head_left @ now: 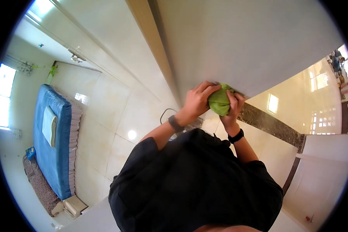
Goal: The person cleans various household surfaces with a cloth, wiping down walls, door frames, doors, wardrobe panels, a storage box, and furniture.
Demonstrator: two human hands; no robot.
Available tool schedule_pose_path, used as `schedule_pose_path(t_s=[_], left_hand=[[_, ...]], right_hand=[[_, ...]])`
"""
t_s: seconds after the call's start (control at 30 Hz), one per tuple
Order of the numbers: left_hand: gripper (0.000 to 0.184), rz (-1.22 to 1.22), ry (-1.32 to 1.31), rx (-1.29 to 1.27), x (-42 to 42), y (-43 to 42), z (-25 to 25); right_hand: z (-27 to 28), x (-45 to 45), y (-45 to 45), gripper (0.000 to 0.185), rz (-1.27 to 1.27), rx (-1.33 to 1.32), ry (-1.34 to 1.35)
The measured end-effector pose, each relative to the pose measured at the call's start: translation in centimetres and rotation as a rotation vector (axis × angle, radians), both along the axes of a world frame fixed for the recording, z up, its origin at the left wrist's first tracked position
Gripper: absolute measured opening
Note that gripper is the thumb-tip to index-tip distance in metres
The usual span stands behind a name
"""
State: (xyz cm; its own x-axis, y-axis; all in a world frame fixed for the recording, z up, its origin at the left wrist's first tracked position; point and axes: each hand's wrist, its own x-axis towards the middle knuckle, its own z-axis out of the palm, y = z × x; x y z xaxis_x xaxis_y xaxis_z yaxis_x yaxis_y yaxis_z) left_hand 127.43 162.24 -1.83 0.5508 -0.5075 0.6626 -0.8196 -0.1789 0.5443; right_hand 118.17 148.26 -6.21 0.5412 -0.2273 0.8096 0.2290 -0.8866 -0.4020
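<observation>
A green cloth point(219, 101) is bunched between my two hands, close to the lower edge of a large pale panel point(236, 42). My left hand point(198, 99) grips the cloth from the left, fingers curled over its top. On the other side my right hand point(234, 106) is closed on it, thumb and fingers pressed into the fabric. Whether the cloth touches the panel I cannot tell. Both wrists carry dark bands, and a black shirt fills the lower middle of the view.
Left of me is a bed point(52, 143) with a blue cover and a folded pale cloth point(49, 127). A wooden edge strip point(152, 42) runs down beside the panel. Dark marble point(266, 121) crosses the glossy tiled floor at right. A thin cable loop point(167, 113) lies near my left forearm.
</observation>
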Motion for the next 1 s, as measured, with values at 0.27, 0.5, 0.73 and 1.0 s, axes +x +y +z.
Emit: schedule_pose_path(t_s=[0.27, 0.5, 0.73, 1.0], left_hand=[[0.051, 0.3, 0.161, -0.188, 1.3, 4.7, 1.2], [0.05, 0.377, 0.105, -0.241, 2.2, 5.0, 4.1], [0.05, 0.349, 0.137, -0.06, 2.4, 6.3, -0.4], [0.039, 0.281, 0.286, 0.214, 2.7, 9.3, -6.5]], right_hand=[[4.0, 5.0, 4.8, 0.072, 0.347, 0.055, 0.149], [8.0, 6.9, 5.9, 0.071, 0.355, 0.003, 0.069], [2.2, 5.8, 6.4, 0.063, 0.316, 0.106, 0.201], [-3.0, 4.7, 8.4, 0.062, 0.288, 0.24, 0.477]])
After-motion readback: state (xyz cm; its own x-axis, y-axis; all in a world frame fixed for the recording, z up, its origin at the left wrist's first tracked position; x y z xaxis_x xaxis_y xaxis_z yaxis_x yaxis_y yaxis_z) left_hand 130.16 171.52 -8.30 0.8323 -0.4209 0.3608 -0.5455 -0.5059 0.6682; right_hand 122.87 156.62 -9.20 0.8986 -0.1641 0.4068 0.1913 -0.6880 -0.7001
